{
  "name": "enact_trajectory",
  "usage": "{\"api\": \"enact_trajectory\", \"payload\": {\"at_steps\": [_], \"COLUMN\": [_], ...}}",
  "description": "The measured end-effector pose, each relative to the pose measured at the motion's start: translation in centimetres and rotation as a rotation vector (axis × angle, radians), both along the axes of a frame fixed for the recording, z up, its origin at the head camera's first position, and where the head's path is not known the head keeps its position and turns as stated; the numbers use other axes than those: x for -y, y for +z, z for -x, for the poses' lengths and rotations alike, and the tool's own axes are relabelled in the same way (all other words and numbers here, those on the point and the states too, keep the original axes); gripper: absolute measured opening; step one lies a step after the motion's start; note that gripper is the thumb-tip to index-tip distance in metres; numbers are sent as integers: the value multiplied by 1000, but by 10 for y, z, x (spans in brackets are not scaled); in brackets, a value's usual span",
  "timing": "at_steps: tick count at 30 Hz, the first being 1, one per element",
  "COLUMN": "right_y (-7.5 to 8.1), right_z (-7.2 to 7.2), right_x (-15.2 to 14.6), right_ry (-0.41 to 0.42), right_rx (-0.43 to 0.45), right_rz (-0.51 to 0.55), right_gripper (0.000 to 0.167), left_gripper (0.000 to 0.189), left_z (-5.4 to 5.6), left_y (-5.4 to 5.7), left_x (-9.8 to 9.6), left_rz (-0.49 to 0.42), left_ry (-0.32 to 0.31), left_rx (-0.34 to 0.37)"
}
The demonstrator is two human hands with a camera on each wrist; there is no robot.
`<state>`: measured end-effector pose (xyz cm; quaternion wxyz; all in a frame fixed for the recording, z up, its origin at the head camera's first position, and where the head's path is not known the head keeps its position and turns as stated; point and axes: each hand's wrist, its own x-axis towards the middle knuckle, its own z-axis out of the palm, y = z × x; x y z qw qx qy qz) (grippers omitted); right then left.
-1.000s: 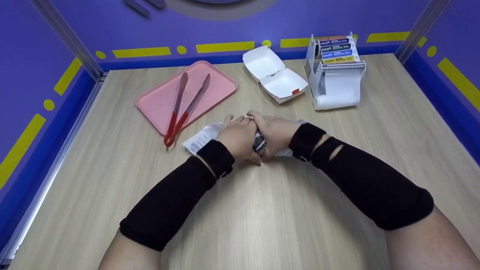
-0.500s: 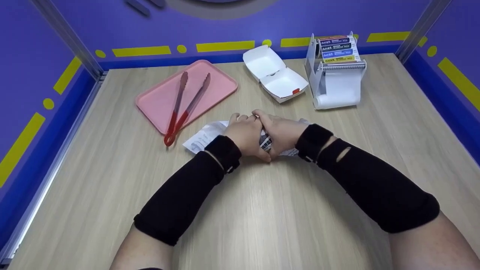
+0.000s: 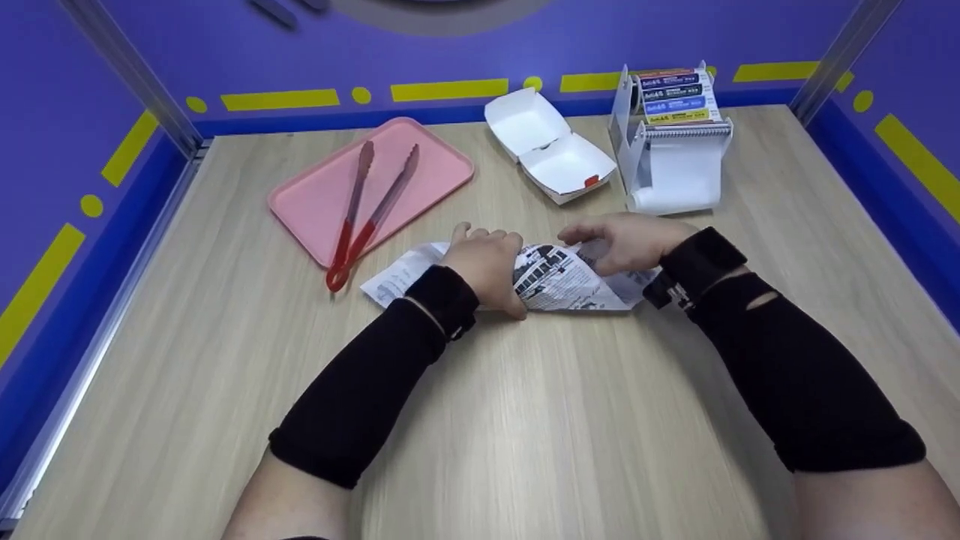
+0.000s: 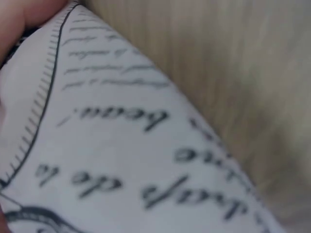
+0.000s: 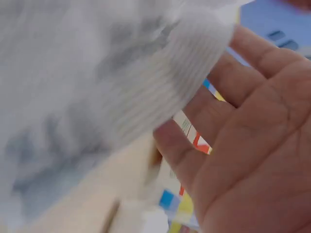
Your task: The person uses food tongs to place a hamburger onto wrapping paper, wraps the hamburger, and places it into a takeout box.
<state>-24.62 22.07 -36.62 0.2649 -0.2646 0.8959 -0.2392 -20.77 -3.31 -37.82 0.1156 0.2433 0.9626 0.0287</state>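
Newsprint-style food wrapping paper (image 3: 570,289), folded over a raised middle, lies on the table in front of me. What it covers is hidden. My left hand (image 3: 485,270) grips the bundle from above, its fingers over the far side and its thumb low on the near side. A flat end of the paper (image 4: 121,126) with black script sticks out beneath that hand. On the other end, my right hand (image 3: 637,240) is at the paper's far right edge. In the right wrist view, the fingers (image 5: 214,116) of that hand are fairly straight, right against a lifted flap.
A pink tray (image 3: 307,199) stands back left, with red-handled tongs (image 3: 349,232) lying across it and over its near edge. An opened white burger box (image 3: 566,161) sits at the back. Right of it is a white dispenser (image 3: 679,161) with a paper roll and coloured labels.
My right hand has come away from beside the left hand and moved right along the paper, uncovering its printed middle. The left hand shifted slightly right, then stayed on the bundle.
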Motion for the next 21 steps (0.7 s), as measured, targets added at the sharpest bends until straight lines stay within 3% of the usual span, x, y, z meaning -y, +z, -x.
{"api": "enact_trajectory", "payload": {"at_steps": [5,9,13,21], "right_y": [-15,-19,-21,-22], "right_z": [-3,-2,1,4], "right_x": [12,12,7,6], "right_ry": [-38,-64,-96,-131], "right_rx": [-301,-454,-467,-384], "right_rz": [-128,-158,-156,-164], "right_gripper": [37,19,14,15], "left_gripper": [96,96,97,98], "left_z": [1,1,1,2], "left_y": [0,0,0,0], "left_x": [0,0,1,0], "left_rz": [-7,-17,-20,-22], "left_ry": [3,10,15,26], "left_rx": [17,27,30,34]}}
